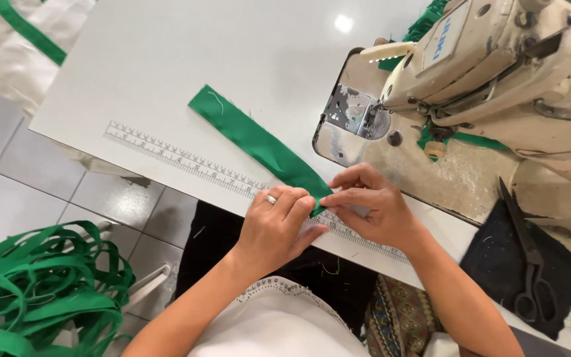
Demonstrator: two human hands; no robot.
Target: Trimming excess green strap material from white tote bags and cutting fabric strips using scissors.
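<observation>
1. Both hands are pinching the near end of a green fabric strip (259,142) right at the front edge of the white bench (166,59). The left hand (279,225) has its grip closed on the strip end, fingers curled over it, with a ring on one finger. The right hand (371,205) is also clamped on that same end, fingertips touching the left hand's.
2. The strip runs diagonally away toward the upper left and lies flat on the bench, crossing a ruler scale (186,158) that's fixed along the bench edge.
3. Just beyond the right hand sits a worn cream sewing machine (497,73), its metal needle plate (351,112) near the strip's near end.
4. Off to the right, black scissors (527,258) lie on a dark cloth pad (503,264).
5. On the tiled floor at lower left there's a heap of green straps (41,284). At top left, a white bag with green trim (21,39) is cut off by the frame.
6. Hard to see: the very tip of the strip is hidden under the fingers, and some more green fabric behind the machine is mostly blocked by it.
</observation>
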